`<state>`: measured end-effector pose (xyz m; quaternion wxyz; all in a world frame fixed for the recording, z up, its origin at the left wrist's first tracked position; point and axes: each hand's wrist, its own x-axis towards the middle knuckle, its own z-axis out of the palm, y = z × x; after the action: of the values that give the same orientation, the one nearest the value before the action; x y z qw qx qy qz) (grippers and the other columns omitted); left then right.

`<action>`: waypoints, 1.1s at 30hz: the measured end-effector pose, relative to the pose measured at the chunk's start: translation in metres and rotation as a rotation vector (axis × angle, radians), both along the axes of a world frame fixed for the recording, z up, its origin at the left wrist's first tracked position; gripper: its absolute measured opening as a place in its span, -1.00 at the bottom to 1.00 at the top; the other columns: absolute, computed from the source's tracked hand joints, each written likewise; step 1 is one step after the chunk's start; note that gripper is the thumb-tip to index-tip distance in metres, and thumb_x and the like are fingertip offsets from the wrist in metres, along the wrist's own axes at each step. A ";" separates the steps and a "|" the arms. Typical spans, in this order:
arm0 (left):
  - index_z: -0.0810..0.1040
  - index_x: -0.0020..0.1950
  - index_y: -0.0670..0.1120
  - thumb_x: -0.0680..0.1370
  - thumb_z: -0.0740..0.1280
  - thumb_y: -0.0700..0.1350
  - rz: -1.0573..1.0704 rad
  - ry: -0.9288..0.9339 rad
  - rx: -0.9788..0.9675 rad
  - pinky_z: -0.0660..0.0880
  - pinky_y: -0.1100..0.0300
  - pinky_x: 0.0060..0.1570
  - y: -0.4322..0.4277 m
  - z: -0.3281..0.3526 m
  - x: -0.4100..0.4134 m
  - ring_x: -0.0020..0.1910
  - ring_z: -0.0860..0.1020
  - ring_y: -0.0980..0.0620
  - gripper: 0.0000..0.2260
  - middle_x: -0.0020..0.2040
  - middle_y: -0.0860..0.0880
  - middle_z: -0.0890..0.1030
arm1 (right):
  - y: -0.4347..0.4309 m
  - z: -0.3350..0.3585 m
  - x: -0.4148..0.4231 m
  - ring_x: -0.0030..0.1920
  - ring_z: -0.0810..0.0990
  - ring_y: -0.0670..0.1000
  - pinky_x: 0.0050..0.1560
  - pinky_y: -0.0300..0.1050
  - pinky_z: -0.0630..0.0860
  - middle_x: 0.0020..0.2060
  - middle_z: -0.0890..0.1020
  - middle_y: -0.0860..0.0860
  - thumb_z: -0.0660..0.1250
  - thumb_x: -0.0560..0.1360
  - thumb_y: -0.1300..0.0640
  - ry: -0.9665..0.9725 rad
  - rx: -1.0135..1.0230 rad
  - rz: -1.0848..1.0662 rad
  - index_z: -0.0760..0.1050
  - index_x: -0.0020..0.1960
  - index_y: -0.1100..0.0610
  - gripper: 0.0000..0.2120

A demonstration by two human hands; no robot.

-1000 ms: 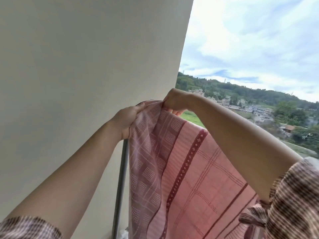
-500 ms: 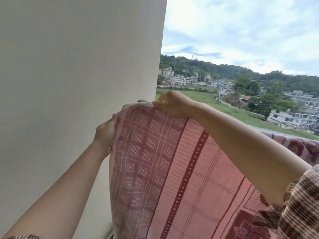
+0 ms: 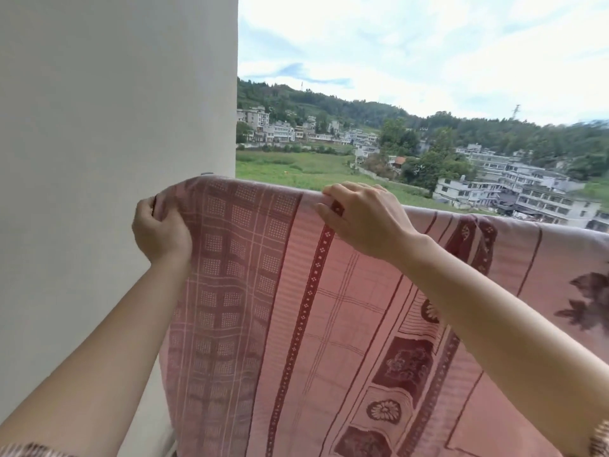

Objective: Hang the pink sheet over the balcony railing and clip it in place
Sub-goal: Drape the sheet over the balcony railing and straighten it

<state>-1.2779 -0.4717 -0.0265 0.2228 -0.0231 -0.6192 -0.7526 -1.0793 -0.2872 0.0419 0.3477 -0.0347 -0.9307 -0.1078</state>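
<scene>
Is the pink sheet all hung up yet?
Almost. The pink sheet already drapes over the top. The left hand grips its edge by the wall, and the right hand holds the top fold. No clips show, so clipping is left.

Your hands have drawn apart. Your left hand (image 3: pixel 161 230) now grips the pink sheet (image 3: pixel 296 308) at its left edge, and your right hand (image 3: pixel 359 219) has slid rightward along the top fold. The sheet, bunched between them a second ago, now hangs spread flat, its top edge nearly level.
</scene>
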 end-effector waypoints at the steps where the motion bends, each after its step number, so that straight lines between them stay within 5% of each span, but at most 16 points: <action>1: 0.46 0.09 -0.05 0.52 0.25 -0.01 0.039 -0.030 -0.022 0.39 0.04 0.03 0.006 0.002 0.007 0.09 0.47 -0.03 -0.81 0.08 -0.05 0.51 | 0.006 -0.002 0.010 -0.28 0.50 -0.04 -0.15 -0.03 0.54 -0.20 0.60 -0.02 0.09 0.61 -0.09 0.019 0.001 -0.025 0.52 -0.02 0.14 -0.64; 4: 0.23 0.44 -0.09 0.54 0.21 0.03 0.169 0.108 -0.251 0.16 -0.15 0.30 0.021 0.008 0.028 0.41 0.21 -0.12 -0.50 0.44 -0.14 0.24 | 0.027 -0.002 0.041 -0.32 0.49 -0.03 -0.13 0.03 0.53 -0.30 0.54 -0.04 0.05 0.62 -0.07 0.062 -0.027 -0.105 0.48 -0.18 0.15 -0.60; 8: 0.31 0.42 -0.03 0.60 0.17 0.01 0.022 0.567 -0.611 -0.06 -0.14 0.37 0.042 0.016 0.064 0.50 0.06 -0.07 -0.60 0.49 -0.09 0.20 | 0.056 -0.006 0.081 -0.25 0.55 0.05 -0.08 0.07 0.51 -0.25 0.60 0.02 0.00 0.63 -0.06 0.124 -0.030 -0.193 0.48 -0.19 0.14 -0.58; 12: 0.44 0.35 -0.02 0.61 0.16 0.05 -0.092 0.781 -0.804 -0.14 -0.05 0.39 0.066 0.028 0.091 0.49 0.15 -0.02 -0.65 0.42 -0.03 0.38 | 0.083 -0.017 0.121 -0.17 0.59 0.10 -0.02 0.02 0.47 -0.14 0.64 0.06 0.04 0.63 0.01 0.244 -0.050 -0.248 0.50 -0.05 0.15 -0.68; 18: 0.48 0.26 -0.03 0.60 0.08 0.17 -0.188 0.706 -0.885 -0.06 -0.25 0.41 0.099 0.022 0.124 0.36 0.31 -0.09 -0.60 0.28 -0.11 0.43 | 0.115 -0.024 0.176 0.04 0.61 0.12 0.08 0.05 0.46 0.01 0.67 0.08 0.22 0.59 0.04 0.286 -0.006 -0.219 0.57 0.14 0.19 -0.73; 24: 0.42 0.23 -0.08 0.60 0.00 0.21 -0.157 0.588 -0.921 0.09 -0.30 0.36 0.105 0.023 0.140 0.40 0.20 -0.20 -0.56 0.30 -0.18 0.34 | 0.125 -0.021 0.193 -0.03 0.63 0.11 0.08 -0.03 0.47 -0.06 0.70 0.09 0.24 0.58 0.13 0.364 -0.078 -0.148 0.63 0.02 0.22 -0.76; 33: 0.44 0.28 -0.02 0.59 0.03 0.21 -0.106 0.559 -0.955 -0.10 -0.23 0.40 0.100 0.024 0.145 0.46 0.16 -0.14 -0.56 0.36 -0.14 0.38 | 0.133 -0.036 0.211 -0.06 0.50 0.03 0.08 -0.11 0.29 -0.16 0.61 0.00 0.15 0.57 0.09 0.834 -0.440 -0.288 0.58 -0.06 0.16 -0.75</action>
<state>-1.1328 -0.3716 -0.0025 0.3054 -0.3515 -0.8069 -0.3635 -0.8681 -0.1547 0.0062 0.6567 -0.2757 -0.6987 0.0675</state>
